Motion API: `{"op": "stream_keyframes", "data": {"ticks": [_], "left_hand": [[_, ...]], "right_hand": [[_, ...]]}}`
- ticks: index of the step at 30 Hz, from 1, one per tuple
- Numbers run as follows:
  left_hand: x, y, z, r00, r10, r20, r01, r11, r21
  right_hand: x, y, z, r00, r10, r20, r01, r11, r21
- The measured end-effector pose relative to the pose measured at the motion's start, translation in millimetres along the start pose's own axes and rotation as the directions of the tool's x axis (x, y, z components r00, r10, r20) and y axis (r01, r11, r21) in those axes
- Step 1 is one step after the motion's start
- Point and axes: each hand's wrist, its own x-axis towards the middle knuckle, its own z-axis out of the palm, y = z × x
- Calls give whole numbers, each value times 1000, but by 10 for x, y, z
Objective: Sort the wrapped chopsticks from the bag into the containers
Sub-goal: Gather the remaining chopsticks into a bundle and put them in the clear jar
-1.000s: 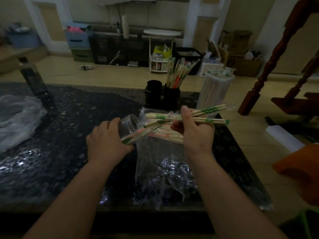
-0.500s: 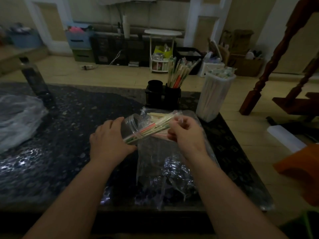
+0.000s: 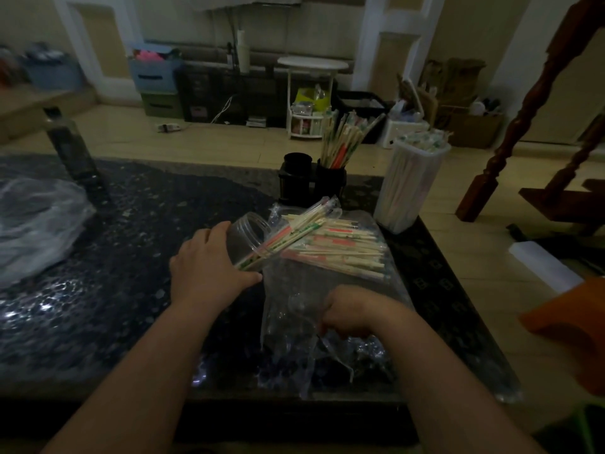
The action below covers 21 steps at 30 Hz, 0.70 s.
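The left hand (image 3: 209,267) wraps its fingers around a tilted clear plastic jar (image 3: 247,235). From the jar's mouth, up and right of that grip, a bundle of wrapped wooden chopsticks (image 3: 291,232) sticks out. The right hand (image 3: 353,309) curls its fingers into a crumpled clear plastic bag (image 3: 288,309); beyond that grip, more wrapped chopsticks (image 3: 343,253) lie inside the bag.

Mid-frame, the left hand (image 3: 209,267) grips a tilted jar (image 3: 246,233) with chopsticks (image 3: 289,233) sticking out; lower right, the right hand (image 3: 353,309) clutches the bag (image 3: 291,326).
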Motion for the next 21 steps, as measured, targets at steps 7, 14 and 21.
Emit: {"op": "stream_keyframes", "data": {"ticks": [7,14,21], "left_hand": [[0,-25,-25,1000,-1,18,1,1000,-20],[24,8,-19,1000,-23,15,23,999,-26],[72,54,11,1000,-16,9,17,999,-51]], "right_hand": [[190,108,141,989,140,46,-129,974,-189],[613,216,446,916,202,-346,-144,972,187],[876,206,376,895,114,-432,-163,984,-78]]}}
